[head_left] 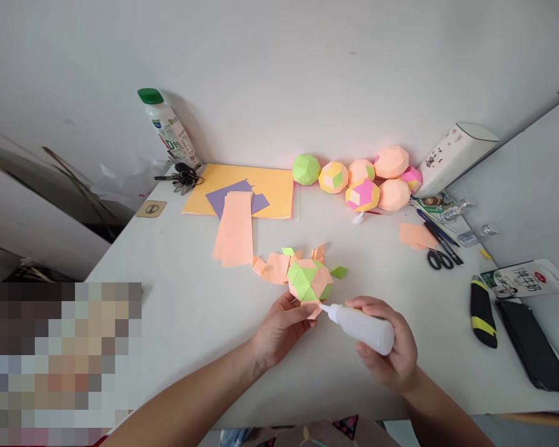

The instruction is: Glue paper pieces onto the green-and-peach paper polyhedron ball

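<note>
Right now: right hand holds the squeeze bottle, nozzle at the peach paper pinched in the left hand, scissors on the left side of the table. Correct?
Scissors are wrong: the head view shows the scissors on the right side of the table. The rest stands: right hand on the squeeze bottle, nozzle at the peach paper pinched in the left hand.
</note>
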Demonstrator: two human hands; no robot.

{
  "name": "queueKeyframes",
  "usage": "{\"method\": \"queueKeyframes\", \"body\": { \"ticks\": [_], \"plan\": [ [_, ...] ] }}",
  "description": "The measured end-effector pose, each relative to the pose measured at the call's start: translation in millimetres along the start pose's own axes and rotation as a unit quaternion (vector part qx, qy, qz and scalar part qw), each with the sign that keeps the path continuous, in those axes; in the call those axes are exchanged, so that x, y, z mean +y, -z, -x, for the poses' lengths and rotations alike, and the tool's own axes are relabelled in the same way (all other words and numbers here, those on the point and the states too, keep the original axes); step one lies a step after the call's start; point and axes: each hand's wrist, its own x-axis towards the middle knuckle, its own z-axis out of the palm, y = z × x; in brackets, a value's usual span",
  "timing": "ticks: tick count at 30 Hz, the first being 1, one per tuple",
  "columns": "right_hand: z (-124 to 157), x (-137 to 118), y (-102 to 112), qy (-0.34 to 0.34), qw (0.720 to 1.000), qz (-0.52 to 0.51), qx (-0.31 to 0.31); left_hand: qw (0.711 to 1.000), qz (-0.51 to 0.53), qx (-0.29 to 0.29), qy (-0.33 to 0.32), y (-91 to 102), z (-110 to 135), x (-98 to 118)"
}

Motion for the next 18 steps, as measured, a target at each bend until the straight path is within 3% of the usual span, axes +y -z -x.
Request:
{"method": "queueKeyframes", "body": {
  "ticks": [10,18],
  "plan": [
    [-1.7,-0.5,1.2,0.054,0.998,0.004,-0.017,1.0,-0.005,-0.007,0.002,-0.6,1.8,1.7],
    [-2.3,-0.1,1.0,0.045,0.999,-0.014,-0.008,1.0,-0.005,-0.01,0.002,-0.1,0.7,1.0]
  ]
}}
